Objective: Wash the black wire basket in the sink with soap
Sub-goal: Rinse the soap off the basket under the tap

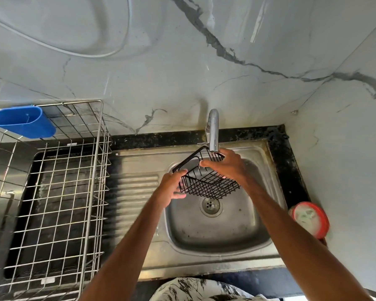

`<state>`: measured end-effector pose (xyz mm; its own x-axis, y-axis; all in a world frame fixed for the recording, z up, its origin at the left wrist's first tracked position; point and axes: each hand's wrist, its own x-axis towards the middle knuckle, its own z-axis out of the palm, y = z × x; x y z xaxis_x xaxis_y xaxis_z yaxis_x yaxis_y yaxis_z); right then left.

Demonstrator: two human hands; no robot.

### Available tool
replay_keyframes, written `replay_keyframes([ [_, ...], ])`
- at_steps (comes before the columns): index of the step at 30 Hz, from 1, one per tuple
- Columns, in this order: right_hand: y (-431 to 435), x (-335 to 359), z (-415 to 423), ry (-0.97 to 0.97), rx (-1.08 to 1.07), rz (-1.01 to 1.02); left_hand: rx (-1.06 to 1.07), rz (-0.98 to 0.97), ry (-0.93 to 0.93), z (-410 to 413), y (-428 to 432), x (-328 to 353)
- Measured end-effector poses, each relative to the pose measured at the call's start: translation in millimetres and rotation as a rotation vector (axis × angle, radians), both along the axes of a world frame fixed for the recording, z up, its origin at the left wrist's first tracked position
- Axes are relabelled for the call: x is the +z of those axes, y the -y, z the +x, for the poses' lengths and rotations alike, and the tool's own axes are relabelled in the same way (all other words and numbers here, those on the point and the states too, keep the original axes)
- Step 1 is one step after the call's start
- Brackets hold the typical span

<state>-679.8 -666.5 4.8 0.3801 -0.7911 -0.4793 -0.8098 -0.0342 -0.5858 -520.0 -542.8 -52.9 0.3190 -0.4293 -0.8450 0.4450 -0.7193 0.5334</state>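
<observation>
Holds the basket (pixel 206 187) tilted above the sink (pixel 226 235). Grips its left end with the left hand (pixel 172 187), its far rim with the right hand (pixel 226 165). Curls both hands' fingers (pixel 206 163) round the wire.

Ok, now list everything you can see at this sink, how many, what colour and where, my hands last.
black wire basket: one, black, held over the sink basin, just below the tap
tap: one, silver, at the back of the sink
sink: one, steel, ribbed drainboard on its left
drain: one, steel, in the basin floor
dish rack: one, silver wire, left of the sink
cutlery holder: one, blue, hung on the rack's back left corner
round tub: one, red rim, pale contents, right of the sink
counter: one, black speckled, around the sink
left hand: grips the basket's left end
right hand: grips the basket's far right side
</observation>
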Motion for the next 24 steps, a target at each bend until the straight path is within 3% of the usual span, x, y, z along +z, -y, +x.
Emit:
replay_keyframes([
  [8,-10,-7,2,0.041,0.016,-0.154,0.012,-0.021,-0.155,-9,10,3],
  [12,-35,-20,2,-0.029,0.139,-0.273,0.006,-0.013,-0.144,-10,9,1],
  [19,-69,-29,6,0.074,0.452,-0.484,0.050,-0.002,-0.110,-9,7,1],
  [21,-55,-35,3,0.118,0.480,-0.401,0.052,0.018,-0.118,-7,4,-1],
  [24,-23,-45,-7,0.210,0.282,-0.099,0.062,0.027,-0.130,0,-3,-2],
])
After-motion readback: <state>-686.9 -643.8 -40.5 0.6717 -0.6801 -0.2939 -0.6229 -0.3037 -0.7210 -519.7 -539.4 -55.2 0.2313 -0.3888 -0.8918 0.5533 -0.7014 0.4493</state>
